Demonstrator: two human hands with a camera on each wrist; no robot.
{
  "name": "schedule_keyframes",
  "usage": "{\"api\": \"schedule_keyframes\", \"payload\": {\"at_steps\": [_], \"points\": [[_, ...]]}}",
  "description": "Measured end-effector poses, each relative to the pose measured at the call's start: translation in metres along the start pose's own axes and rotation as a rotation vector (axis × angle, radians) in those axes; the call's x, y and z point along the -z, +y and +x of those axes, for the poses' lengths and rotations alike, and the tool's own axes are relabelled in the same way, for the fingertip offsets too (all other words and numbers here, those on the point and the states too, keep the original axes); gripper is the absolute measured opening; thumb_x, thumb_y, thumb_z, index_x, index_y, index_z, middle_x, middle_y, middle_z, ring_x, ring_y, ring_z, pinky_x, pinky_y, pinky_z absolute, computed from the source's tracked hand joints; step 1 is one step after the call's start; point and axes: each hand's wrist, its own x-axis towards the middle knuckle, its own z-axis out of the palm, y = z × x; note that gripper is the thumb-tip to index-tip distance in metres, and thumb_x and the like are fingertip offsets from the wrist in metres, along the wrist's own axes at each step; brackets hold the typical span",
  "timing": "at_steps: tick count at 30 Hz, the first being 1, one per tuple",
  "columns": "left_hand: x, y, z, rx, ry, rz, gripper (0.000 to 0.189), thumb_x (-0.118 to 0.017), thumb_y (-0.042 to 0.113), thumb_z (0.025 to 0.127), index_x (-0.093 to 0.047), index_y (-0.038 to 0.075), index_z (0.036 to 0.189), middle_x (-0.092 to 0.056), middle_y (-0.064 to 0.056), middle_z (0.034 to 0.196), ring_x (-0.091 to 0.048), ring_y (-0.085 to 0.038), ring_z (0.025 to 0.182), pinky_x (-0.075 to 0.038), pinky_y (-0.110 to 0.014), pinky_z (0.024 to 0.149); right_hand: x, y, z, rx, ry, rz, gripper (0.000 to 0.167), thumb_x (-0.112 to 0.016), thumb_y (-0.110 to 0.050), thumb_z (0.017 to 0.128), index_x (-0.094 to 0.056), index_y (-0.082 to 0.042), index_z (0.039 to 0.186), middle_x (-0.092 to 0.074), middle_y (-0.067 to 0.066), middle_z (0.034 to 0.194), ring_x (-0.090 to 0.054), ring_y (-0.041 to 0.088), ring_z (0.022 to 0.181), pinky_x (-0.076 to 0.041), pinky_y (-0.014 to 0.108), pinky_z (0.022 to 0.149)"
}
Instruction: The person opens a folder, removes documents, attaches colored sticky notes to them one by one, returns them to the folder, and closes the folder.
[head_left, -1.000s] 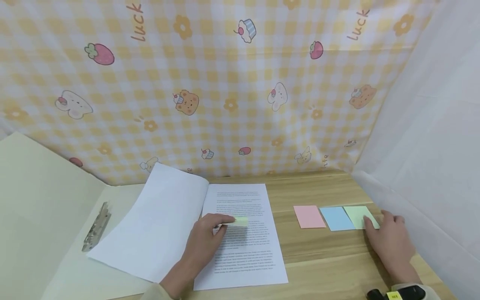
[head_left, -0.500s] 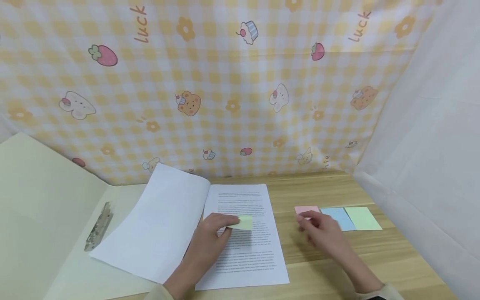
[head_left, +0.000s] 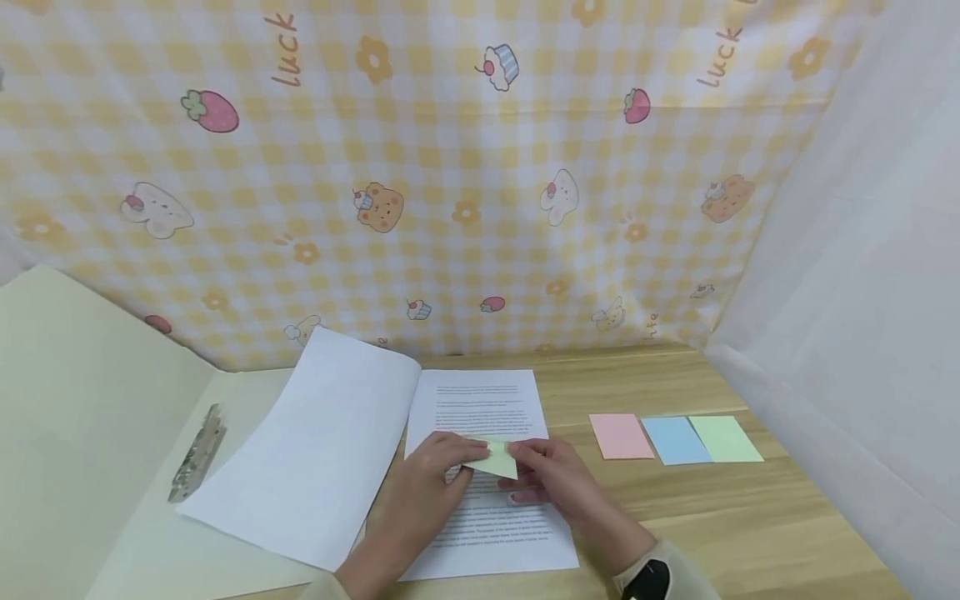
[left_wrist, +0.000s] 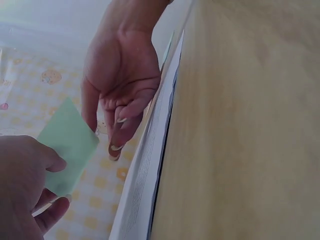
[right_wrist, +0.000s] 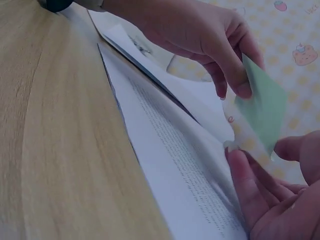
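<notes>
My left hand [head_left: 423,479] pinches a pale green sticky note [head_left: 501,462] between thumb and fingers, above the printed page [head_left: 487,533]. From the other side my right hand [head_left: 558,479] meets the note. In the left wrist view the right thumb [left_wrist: 90,107] is right at the note's corner, while the other fingers of that hand bend loosely lower down, apart from the paper. The right wrist view shows the green note [right_wrist: 267,107] held up off the page, tilted, its lower corner at the right thumb [right_wrist: 289,149].
A pink note [head_left: 621,437], a blue note [head_left: 677,441] and another green note [head_left: 726,439] lie in a row on the wooden table [head_left: 637,533]. A turned white sheet [head_left: 315,450] curves over the open folder at left, beside its metal clip [head_left: 198,454]. A patterned curtain [head_left: 450,167] hangs behind.
My right hand has come from the notes at the right, across the table, to the note in my left hand. The left hand has shifted little; its note now tilts down to the right.
</notes>
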Motion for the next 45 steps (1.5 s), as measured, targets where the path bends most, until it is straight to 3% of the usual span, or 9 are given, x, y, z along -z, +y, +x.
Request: {"api": "schedule_keyframes", "payload": {"at_steps": [5, 9, 22, 25, 28, 31, 34, 38, 45], "points": [[-0.003, 0.002, 0.0, -0.02, 0.002, -0.022, 0.029, -0.081, -0.003, 0.078, -0.081, 0.021, 0.094, -0.078, 0.013, 0.102, -0.069, -0.005, 0.102, -0.06, -0.027, 0.085, -0.002, 0.005, 0.002, 0.018, 0.063, 0.072, 0.043, -0.065, -0.023, 0.099, -0.062, 0.012, 0.124, -0.076, 0.002, 0.088, -0.074, 0.011, 0.077, -0.059, 0.02, 0.065], [-0.004, 0.002, -0.002, 0.008, -0.017, -0.015, 0.027, -0.081, -0.001, 0.079, -0.081, 0.022, 0.093, -0.078, 0.014, 0.103, -0.069, -0.005, 0.102, -0.06, -0.028, 0.087, -0.002, 0.007, 0.004, 0.023, 0.083, 0.102, 0.038, -0.065, -0.017, 0.099, -0.062, 0.012, 0.122, -0.073, -0.001, 0.083, -0.069, 0.007, 0.074, -0.059, 0.02, 0.065], [-0.005, 0.003, -0.005, 0.01, -0.043, 0.026, 0.036, -0.073, -0.007, 0.076, -0.081, 0.02, 0.099, -0.077, 0.012, 0.1, -0.068, -0.004, 0.101, -0.059, -0.025, 0.084, -0.001, 0.01, 0.007, 0.054, 0.162, 0.017, 0.033, -0.068, -0.017, 0.096, -0.066, 0.008, 0.118, -0.076, 0.006, 0.095, -0.07, 0.01, 0.081, -0.059, 0.022, 0.07], [-0.003, 0.004, -0.003, 0.08, -0.023, 0.012, 0.038, -0.067, -0.005, 0.076, -0.079, 0.018, 0.104, -0.077, 0.008, 0.103, -0.069, -0.008, 0.103, -0.059, -0.028, 0.082, 0.002, 0.01, 0.008, 0.069, 0.173, -0.018, 0.032, -0.068, -0.016, 0.096, -0.066, 0.008, 0.117, -0.078, 0.008, 0.095, -0.072, 0.012, 0.08, -0.059, 0.023, 0.07], [-0.002, 0.003, 0.001, 0.234, -0.022, -0.037, 0.03, -0.064, 0.003, 0.085, -0.076, 0.016, 0.109, -0.076, 0.004, 0.108, -0.068, -0.011, 0.098, -0.058, -0.027, 0.078, 0.004, 0.008, 0.008, 0.079, 0.174, -0.044, 0.03, -0.068, -0.015, 0.096, -0.066, 0.008, 0.116, -0.077, 0.008, 0.093, -0.072, 0.013, 0.08, -0.06, 0.025, 0.071], [-0.002, -0.001, 0.006, 0.397, -0.073, -0.085, 0.022, -0.064, 0.014, 0.093, -0.074, 0.013, 0.113, -0.075, 0.0, 0.107, -0.064, -0.009, 0.085, -0.052, -0.02, 0.069, 0.006, 0.006, 0.009, 0.086, 0.164, -0.072, 0.028, -0.068, -0.015, 0.096, -0.067, 0.007, 0.114, -0.076, 0.007, 0.091, -0.072, 0.015, 0.08, -0.061, 0.027, 0.072], [-0.003, -0.005, 0.011, 0.489, -0.141, -0.124, 0.021, -0.065, 0.021, 0.097, -0.074, 0.011, 0.112, -0.074, -0.001, 0.1, -0.058, -0.006, 0.076, -0.048, -0.017, 0.063, 0.005, 0.004, 0.01, 0.088, 0.145, -0.099, 0.028, -0.068, -0.017, 0.096, -0.068, 0.005, 0.114, -0.075, 0.005, 0.09, -0.07, 0.014, 0.081, -0.061, 0.029, 0.073], [-0.005, -0.01, 0.015, 0.508, -0.176, -0.139, 0.016, -0.068, 0.02, 0.095, -0.077, 0.01, 0.103, -0.074, 0.0, 0.091, -0.057, -0.007, 0.07, -0.048, -0.016, 0.062, 0.004, 0.002, 0.011, 0.092, 0.122, -0.125, 0.028, -0.068, -0.017, 0.096, -0.068, 0.004, 0.116, -0.075, 0.005, 0.092, -0.069, 0.013, 0.08, -0.061, 0.028, 0.073], [-0.004, -0.009, 0.019, 0.501, -0.211, -0.033, 0.01, -0.071, 0.019, 0.094, -0.078, 0.012, 0.097, -0.073, 0.003, 0.084, -0.055, -0.008, 0.07, -0.046, -0.018, 0.063, 0.001, 0.003, 0.012, 0.15, 0.152, -0.251, 0.022, -0.066, -0.011, 0.096, -0.069, 0.0, 0.115, -0.075, 0.008, 0.092, -0.067, 0.013, 0.074, -0.059, 0.026, 0.066]]}}
